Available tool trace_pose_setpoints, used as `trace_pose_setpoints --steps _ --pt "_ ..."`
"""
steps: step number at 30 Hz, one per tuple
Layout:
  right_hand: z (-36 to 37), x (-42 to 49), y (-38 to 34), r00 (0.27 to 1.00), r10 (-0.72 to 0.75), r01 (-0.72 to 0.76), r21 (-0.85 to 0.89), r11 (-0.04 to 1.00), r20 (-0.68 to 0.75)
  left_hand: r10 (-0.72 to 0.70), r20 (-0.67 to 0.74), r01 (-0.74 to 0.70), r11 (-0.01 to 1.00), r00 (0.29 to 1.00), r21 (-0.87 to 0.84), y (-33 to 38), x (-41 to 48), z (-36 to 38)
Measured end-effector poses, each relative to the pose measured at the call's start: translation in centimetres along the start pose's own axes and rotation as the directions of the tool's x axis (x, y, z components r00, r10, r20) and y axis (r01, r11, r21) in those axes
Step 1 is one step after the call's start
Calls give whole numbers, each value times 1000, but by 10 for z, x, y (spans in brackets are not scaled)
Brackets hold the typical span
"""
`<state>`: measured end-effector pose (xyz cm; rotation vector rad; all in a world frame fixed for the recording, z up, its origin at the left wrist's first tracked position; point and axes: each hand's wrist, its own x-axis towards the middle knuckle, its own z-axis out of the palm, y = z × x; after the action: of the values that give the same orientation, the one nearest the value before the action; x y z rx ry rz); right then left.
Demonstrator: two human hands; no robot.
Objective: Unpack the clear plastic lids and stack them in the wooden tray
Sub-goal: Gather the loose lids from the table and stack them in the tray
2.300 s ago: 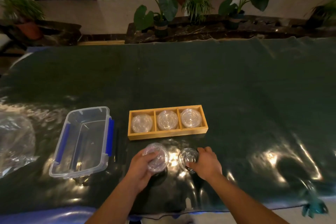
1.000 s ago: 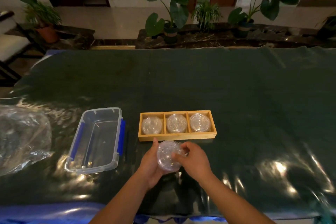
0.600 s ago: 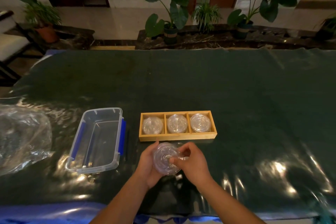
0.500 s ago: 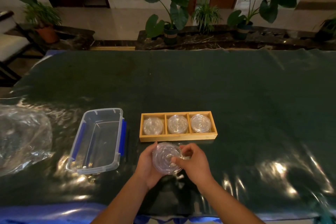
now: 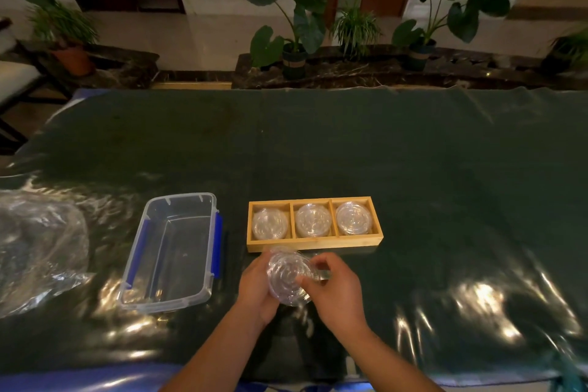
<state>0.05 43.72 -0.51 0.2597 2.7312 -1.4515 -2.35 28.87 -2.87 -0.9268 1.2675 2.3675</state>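
A wooden tray point(image 5: 313, 247) with three compartments lies on the dark table, and each compartment holds a stack of clear plastic lids point(image 5: 312, 219). Just in front of the tray, both hands hold a small stack of clear lids point(image 5: 289, 275) tilted toward me. My left hand point(image 5: 257, 291) cups the stack from the left and below. My right hand point(image 5: 337, 289) grips its right edge with thumb and fingers.
An open clear plastic box point(image 5: 173, 251) with blue clips lies left of the tray. A crumpled clear plastic bag point(image 5: 38, 248) sits at the far left. The table's near edge is just below my forearms. Potted plants stand beyond the far edge.
Earlier each hand held lids apart; they came together into one stack held by both hands. Over the last half second the stack has barely shifted.
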Motion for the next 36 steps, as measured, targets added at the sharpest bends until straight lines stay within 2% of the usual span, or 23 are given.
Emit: trace_pose_setpoints --steps 3,8,11,16,19,22,27,31,36 --pt "5 -1 -3 999 -40 39 -18 999 -10 -22 -32 22 1000 999 13 2 7 -4" --pt "9 5 -9 999 33 -31 56 998 -33 -50 10 49 996 999 80 10 11 -9" --pt "13 6 -13 997 74 -73 94 993 2 -89 66 84 994 994 65 17 12 -14" --pt "22 7 -20 980 166 -189 258 947 111 -90 135 81 994 987 71 28 17 -24" --pt "24 6 -22 980 194 -198 281 939 42 -84 173 66 992 981 105 36 20 -27" --pt "27 6 -23 973 228 -210 303 930 -25 -149 280 119 985 948 124 43 20 -28" --pt "28 6 -20 954 297 -260 396 881 -36 -216 396 178 975 892 132 46 23 -38" --pt "14 16 -11 936 349 -320 512 797 41 -126 360 51 976 924 212 40 23 -29" --pt "-15 44 -2 952 292 -299 510 806 97 -67 279 17 984 958 176 34 31 7"
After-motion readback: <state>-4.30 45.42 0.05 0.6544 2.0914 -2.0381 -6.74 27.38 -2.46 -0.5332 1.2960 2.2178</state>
